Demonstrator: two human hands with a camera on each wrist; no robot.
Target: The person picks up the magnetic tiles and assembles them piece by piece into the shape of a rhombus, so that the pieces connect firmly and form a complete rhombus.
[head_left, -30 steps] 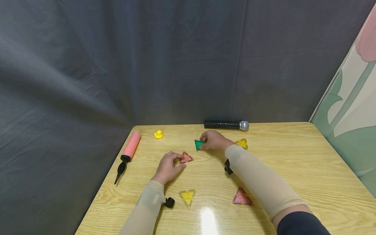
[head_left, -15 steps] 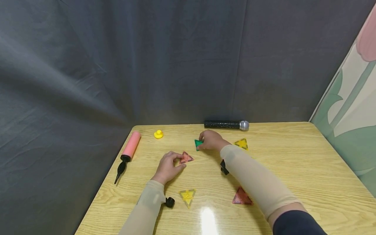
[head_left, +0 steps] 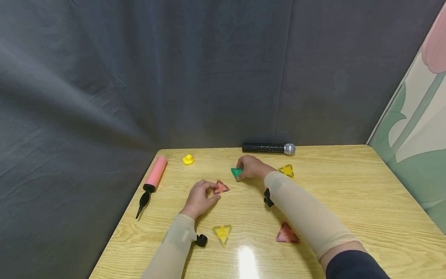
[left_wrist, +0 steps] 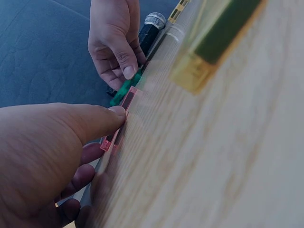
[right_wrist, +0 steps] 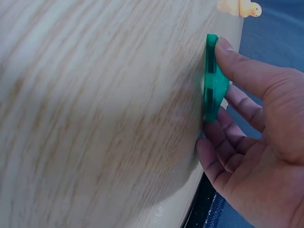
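Observation:
My right hand (head_left: 252, 166) pinches a translucent green triangular magnetic tile (head_left: 236, 174) by its edges near the back middle of the table. In the right wrist view, the thumb is at one end of this green tile (right_wrist: 211, 78) and fingertips are at the other. To the front left, my left hand (head_left: 200, 197) holds a pink triangular magnetic tile (head_left: 221, 187) between thumb and index finger, low at the tabletop. The left wrist view has the thumb against the edge of the pink tile (left_wrist: 127, 100), with the other fingers curled beside it.
A yellow triangular tile (head_left: 222, 233) and a red one (head_left: 287, 233) lie nearer the front; another yellow tile (head_left: 287, 171) lies beyond the right wrist. A black microphone (head_left: 266, 148), a rubber duck (head_left: 188, 159) and a pink balloon pump (head_left: 155, 174) lie along the edges.
My right hand shifts slightly left, then back a little right, and the green tile has turned and moved slightly toward the front. The left hand and pink tile stay still.

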